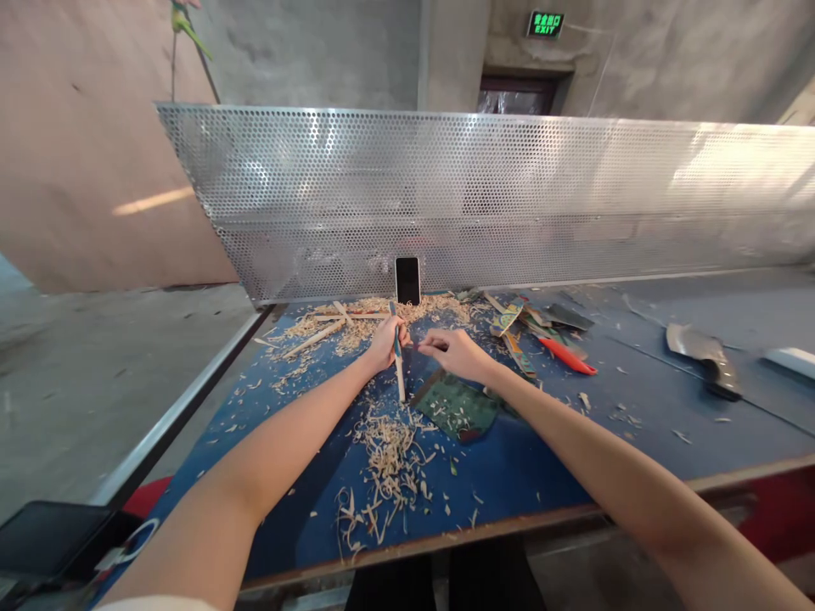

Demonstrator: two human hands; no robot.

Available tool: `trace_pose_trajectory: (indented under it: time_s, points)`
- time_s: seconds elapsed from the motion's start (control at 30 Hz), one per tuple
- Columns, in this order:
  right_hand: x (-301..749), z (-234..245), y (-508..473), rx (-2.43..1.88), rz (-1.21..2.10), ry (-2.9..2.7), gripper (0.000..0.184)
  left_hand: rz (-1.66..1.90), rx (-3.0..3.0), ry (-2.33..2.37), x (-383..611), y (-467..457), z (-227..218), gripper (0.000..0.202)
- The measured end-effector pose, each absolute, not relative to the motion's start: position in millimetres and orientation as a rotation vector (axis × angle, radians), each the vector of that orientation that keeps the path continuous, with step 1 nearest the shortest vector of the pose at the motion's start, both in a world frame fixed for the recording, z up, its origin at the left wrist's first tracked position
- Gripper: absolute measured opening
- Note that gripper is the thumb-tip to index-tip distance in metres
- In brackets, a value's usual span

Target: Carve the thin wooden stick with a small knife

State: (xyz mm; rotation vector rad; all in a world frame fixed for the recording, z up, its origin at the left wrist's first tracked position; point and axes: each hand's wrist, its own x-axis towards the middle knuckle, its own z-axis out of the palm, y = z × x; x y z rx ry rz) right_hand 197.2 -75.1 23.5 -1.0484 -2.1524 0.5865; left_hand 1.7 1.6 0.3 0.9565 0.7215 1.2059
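My left hand (385, 344) is wrapped round a narrow wooden stick (401, 379), which stands nearly upright over the blue table. Its lower part is bare pale wood and blue colour shows on its upper part. Just right of the stick, my right hand (455, 352) is closed in a pinch; whatever lies between those fingertips is too small to make out. Below the right hand lies a dark green flat piece (457, 406) sprinkled with shavings. A pile of curled wood shavings (390, 450) covers the table beneath the stick.
A phone (408, 281) leans upright against a perforated metal screen (382, 187). Further pale sticks (317, 338) lie among shavings at the left. On the right are painted scraps (509, 318), a red-handled tool (569, 355) and a curved metal piece (704, 355).
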Motion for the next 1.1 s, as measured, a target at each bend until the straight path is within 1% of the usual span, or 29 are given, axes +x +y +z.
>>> trace_pose_trajectory:
  time_s: [0.07,0.1,0.23,0.33,0.43,0.5,0.67,0.83,0.93,1.1]
  points:
    - [195,20,-73,-1.101,0.436,-2.175,0.026,1.203,0.961,0.721,1,1,1,0.018]
    - [194,18,-73,-1.115,0.381,-2.218,0.025,1.2,0.96,0.72,2,1,2,0.02]
    - [187,10,-74,-1.104,0.2,-2.35,0.022,1.178,0.956,0.691,2,0,1,0.035]
    - [184,6,-74,-1.126,0.111,-2.399,0.023,1.166,0.953,0.677,2,1,-1,0.045]
    - [180,6,-74,-1.15,0.104,-2.449,0.027,1.16,0.948,0.67,2,2,-3,0.049]
    - [178,10,-75,-1.166,0.165,-2.448,0.028,1.16,0.933,0.668,2,3,-4,0.05]
    - [177,25,-86,-1.133,0.409,-2.499,0.026,1.16,0.894,0.7,2,1,-3,0.05]
    - [184,29,-91,-1.093,0.461,-2.482,0.021,1.152,0.933,0.709,4,-1,-3,0.05]
    - [185,22,-87,-1.116,0.367,-2.395,0.021,1.151,0.949,0.719,5,-1,-2,0.049]
    - [180,16,-82,-1.134,0.04,-2.486,0.026,1.143,0.944,0.728,5,-2,-1,0.049]
